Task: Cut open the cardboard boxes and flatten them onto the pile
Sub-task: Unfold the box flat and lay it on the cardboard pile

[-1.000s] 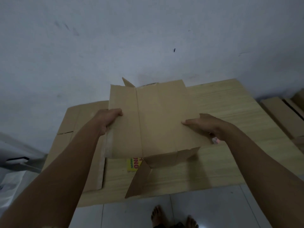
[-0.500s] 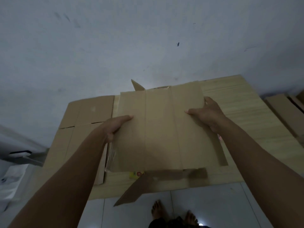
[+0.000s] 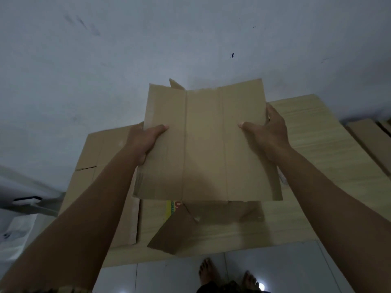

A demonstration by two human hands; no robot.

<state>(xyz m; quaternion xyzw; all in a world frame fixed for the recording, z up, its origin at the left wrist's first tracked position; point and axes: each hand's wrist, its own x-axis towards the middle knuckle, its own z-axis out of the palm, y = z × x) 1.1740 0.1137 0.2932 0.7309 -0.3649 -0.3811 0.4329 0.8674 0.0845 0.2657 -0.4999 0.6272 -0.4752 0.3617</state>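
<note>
A flattened brown cardboard box (image 3: pixel 205 149) with two lengthwise creases is lifted above the wooden table (image 3: pixel 330 157), tilted up toward the wall. My left hand (image 3: pixel 146 138) grips its left edge, thumb on top and fingers hidden underneath. My right hand (image 3: pixel 266 132) grips the right edge the same way, thumb on the face and fingers wrapped round the side. Loose flaps (image 3: pixel 175 233) hang from the near end of the box, down to the table. A pile of flat cardboard (image 3: pixel 95 157) lies on the table's left part, partly hidden by my left arm.
A yellow printed item (image 3: pixel 171 208) peeks out on the table under the box. More cardboard pieces (image 3: pixel 368 140) lean at the far right. A white wall (image 3: pixel 148 49) rises behind the table. My bare feet (image 3: pixel 228 275) stand on white floor tiles. Grey and white objects (image 3: pixel 23 208) sit at the left.
The box has gone from pressed down on the table to lifted and tilted up toward the wall. Both hands slid to its side edges and now grip them.
</note>
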